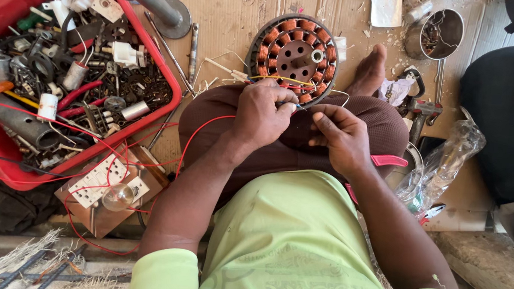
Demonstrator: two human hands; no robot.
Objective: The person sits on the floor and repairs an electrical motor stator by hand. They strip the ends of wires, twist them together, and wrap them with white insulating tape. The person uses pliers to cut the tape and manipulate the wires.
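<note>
**Stator lead wires in hand; winding intact, connection unfinished**

The reference landmark is the wound stator, a round core ringed with copper coils, lying flat on cardboard just beyond the person's knee.

Left hand: just on the near side of the stator, fingers curled and pressed together, pinching thin lead wires against the thumb. Right hand: near side of the stator and slightly to its right, thumb and forefinger pinching the ends of the same leads. The two hands nearly touch. Yellow, red and pale strands run from the stator's near edge into the grip.

Progress, as a judgement: every coil visible on the stator appears wound and seated, so the winding looks complete. The leads are loose and under manipulation, so joining or dressing them appears not yet finished. No housing or cover is fitted on the stator.

Containers:
- Red plastic tray, left of the stator: holds mixed small parts, namely capacitors, white connectors, screws, springs, metal tubes and red wire.
- Steel bowl, right of and beyond the stator: holds small dark hardware, too small to identify.
- Clear plastic bag, right of and nearer than the stator: contents unclear.

A switch test board with bulb sits left of and nearer than the stator, with red wire attached.
</note>
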